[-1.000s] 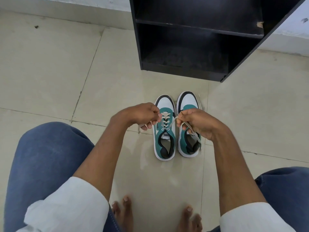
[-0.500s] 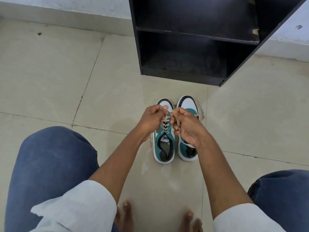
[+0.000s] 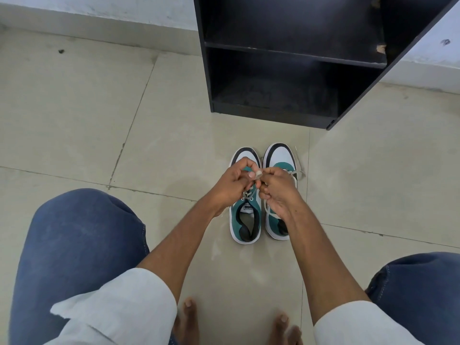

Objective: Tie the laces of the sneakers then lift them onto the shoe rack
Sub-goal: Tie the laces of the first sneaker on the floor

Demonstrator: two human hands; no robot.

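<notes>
Two green, white and black sneakers stand side by side on the tiled floor, toes pointing at the rack. The left sneaker (image 3: 245, 220) has my hands over its laces. My left hand (image 3: 234, 181) and my right hand (image 3: 276, 190) meet above its tongue, each pinching a strand of the pale lace (image 3: 249, 194). The right sneaker (image 3: 280, 155) sits partly under my right hand, with a loose lace end (image 3: 300, 174) trailing off its right side. The black shoe rack (image 3: 293, 61) stands just beyond the toes.
My bent knees in blue jeans (image 3: 82, 245) frame the scene left and right, and my bare toes (image 3: 189, 317) rest near the bottom edge. A white wall base (image 3: 99, 13) runs behind the rack. Open tiled floor (image 3: 74, 120) spreads to the left.
My hands came together from either side of the left sneaker and now touch over its laces. The view has tilted slightly, so the rack sits lower in frame.
</notes>
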